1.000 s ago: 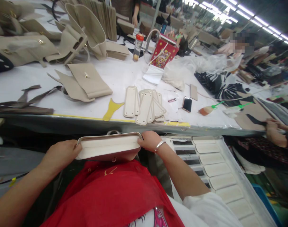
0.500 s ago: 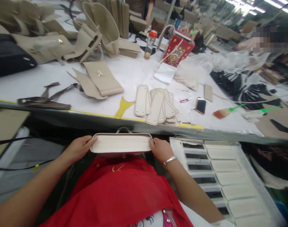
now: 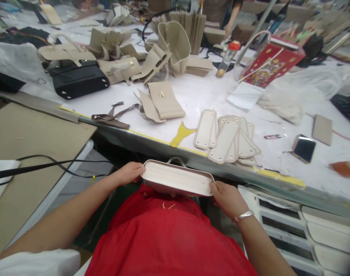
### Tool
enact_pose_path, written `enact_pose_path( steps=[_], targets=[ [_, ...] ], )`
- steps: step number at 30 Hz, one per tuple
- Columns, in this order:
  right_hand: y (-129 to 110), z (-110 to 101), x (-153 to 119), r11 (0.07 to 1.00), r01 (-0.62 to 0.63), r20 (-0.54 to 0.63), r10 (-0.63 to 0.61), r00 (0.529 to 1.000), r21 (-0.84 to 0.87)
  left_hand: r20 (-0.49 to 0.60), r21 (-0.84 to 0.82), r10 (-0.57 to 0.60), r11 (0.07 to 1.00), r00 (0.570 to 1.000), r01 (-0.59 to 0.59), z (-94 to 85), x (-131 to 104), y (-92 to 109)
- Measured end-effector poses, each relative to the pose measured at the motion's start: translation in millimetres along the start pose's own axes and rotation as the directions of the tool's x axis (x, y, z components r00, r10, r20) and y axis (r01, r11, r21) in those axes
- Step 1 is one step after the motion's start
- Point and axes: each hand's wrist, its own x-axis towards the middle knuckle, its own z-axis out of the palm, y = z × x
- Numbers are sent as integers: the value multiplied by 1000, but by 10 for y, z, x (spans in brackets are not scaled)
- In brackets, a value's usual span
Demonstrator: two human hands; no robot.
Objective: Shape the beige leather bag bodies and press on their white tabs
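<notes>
Between my hands is a handbag, its long pale base with a raised rim facing up at me and a handle loop showing beyond it. My left hand is closed on the bag's left end, fingers at the rim. At the right end my right hand grips the other corner, a silver bracelet on that wrist. The bag is held in front of my red apron, just short of the table's edge. Oblong cream base pieces with metal studs lie in a loose pile on the table, beside a yellow Y-shaped piece.
A black and beige handbag, beige bag parts and dark straps lie on the table. Further right are a red box, a bottle and a phone. A rack of cream pieces stands low right.
The view has swung to the left, so table items appear further right. Both hands keep hold of the bag, which now looks slightly tilted, right end lower.
</notes>
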Motion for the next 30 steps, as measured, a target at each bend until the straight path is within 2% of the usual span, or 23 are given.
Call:
enact_pose_path(
  steps=[4, 6, 8, 10, 12, 15, 17, 20, 24, 30],
  targets=[
    [-32, -32, -11, 999, -5, 7, 5, 1000, -39, -113, 204, 128, 974, 985, -103, 6, -23, 72],
    [-40, -43, -7, 999, 0, 11, 1, 1000, -46, -128, 360, 212, 920, 969, -153, 18, -39, 80],
    [-37, -44, 3, 999, -7, 3, 7, 1000, -53, -132, 435, 253, 884, 958, -173, 24, -45, 64],
    [-28, -39, 16, 998, -15, -3, 15, 1000, -62, -119, 324, 205, 933, 972, -157, 19, -35, 24],
    [-19, -33, 26, 998, -6, -2, 6, 1000, -68, -50, 46, 109, 993, 993, -106, 12, -13, -36],
    [-19, -27, 29, 997, 2, -1, -2, 1000, -72, 54, -359, 15, 933, 998, 5, 15, 29, -151],
    [-29, -25, 25, 997, -2, 0, 2, 1000, -74, 52, -482, 9, 876, 999, 17, 35, 56, -230],
    [-45, -26, 16, 996, 1, -4, -1, 1000, -86, 25, -544, 37, 839, 999, -18, 84, 89, -326],
    [-54, -35, 10, 994, 3, -8, -4, 1000, -110, 7, -552, 63, 833, 998, -49, 145, 111, -374],
    [-42, -28, 26, 993, -9, -2, 9, 1000, -117, -23, -471, 37, 881, 999, -44, 125, 79, -212]
  ],
)
